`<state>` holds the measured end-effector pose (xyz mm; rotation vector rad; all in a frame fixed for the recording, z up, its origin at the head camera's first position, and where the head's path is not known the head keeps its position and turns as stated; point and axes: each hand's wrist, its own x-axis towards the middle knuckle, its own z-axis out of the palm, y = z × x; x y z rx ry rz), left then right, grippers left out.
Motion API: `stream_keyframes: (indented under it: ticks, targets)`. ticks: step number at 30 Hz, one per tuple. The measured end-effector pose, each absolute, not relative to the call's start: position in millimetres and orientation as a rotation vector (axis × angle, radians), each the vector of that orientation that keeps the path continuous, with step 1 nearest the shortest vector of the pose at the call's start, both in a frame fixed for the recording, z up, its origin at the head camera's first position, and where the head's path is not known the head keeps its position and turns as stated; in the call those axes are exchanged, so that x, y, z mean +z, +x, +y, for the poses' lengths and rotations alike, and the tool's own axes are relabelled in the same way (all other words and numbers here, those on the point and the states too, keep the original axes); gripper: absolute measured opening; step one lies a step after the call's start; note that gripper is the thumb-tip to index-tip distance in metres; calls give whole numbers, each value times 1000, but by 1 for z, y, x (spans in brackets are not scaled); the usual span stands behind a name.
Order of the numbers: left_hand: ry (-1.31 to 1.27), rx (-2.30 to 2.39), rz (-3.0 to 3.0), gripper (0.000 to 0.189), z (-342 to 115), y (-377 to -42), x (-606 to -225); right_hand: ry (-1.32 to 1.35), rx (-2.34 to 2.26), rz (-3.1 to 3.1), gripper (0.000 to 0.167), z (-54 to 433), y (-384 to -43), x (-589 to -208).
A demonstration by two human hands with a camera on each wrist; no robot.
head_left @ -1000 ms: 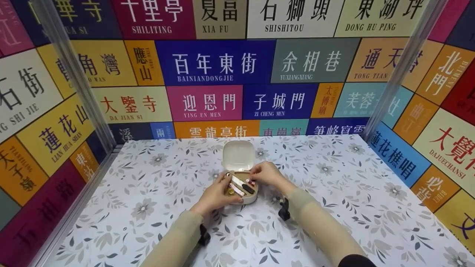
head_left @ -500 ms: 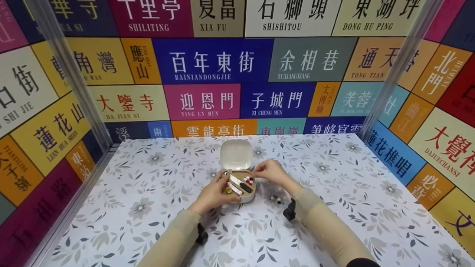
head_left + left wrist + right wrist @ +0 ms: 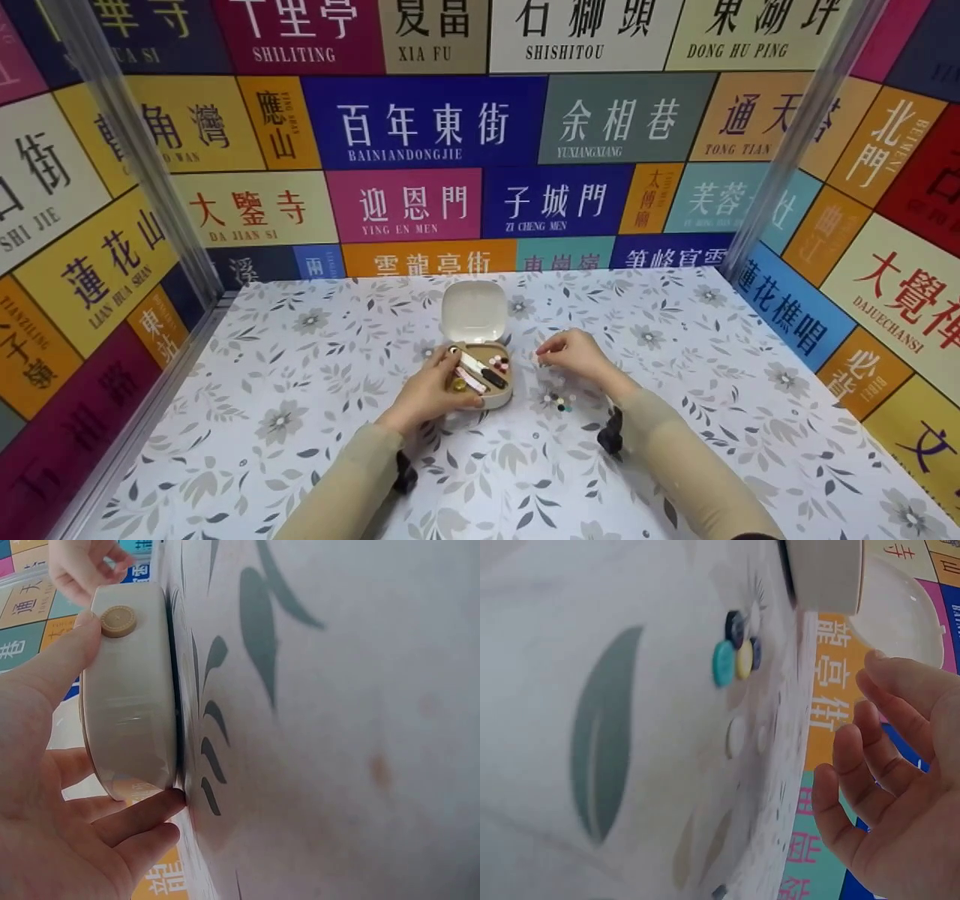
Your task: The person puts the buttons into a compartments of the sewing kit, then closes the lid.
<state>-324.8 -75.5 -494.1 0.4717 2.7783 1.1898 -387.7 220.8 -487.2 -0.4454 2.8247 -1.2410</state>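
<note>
A cream sewing case (image 3: 484, 399) with its lid (image 3: 475, 310) raised stands in the middle of the table. Inside are a white-and-black pen-like tool (image 3: 480, 367), a pink-and-white stick (image 3: 471, 381), a small yellow round piece (image 3: 459, 384) and, at its right, several white and dark red buttons (image 3: 499, 364). My left hand (image 3: 429, 390) grips the case from its left; the left wrist view shows the thumb by the round tan catch (image 3: 118, 622). My right hand (image 3: 581, 360) hovers right of the case, thumb and index tips close together; I cannot tell whether a button is between them.
Several loose buttons (image 3: 560, 403) lie on the table right of the case; the right wrist view shows a teal button (image 3: 723, 664), a yellow button (image 3: 744, 660), dark ones and white ones. A flower-patterned cloth (image 3: 300, 465) covers the table. Printed walls (image 3: 420, 120) stand around it.
My right hand has moved from the button compartment out to the right, uncovering the buttons in the case. My left hand keeps its grip on the case.
</note>
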Motion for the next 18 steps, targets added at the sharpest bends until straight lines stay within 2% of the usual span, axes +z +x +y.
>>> stream_keyframes:
  ticks: [9, 18]
  targets:
    - [481, 1180, 2780, 101, -75, -325, -494, -301, -1307, 2704, 19, 243, -383, -500]
    - [489, 1220, 2768, 102, -76, -324, -494, -271, -1335, 2626, 23, 258, -384, -501]
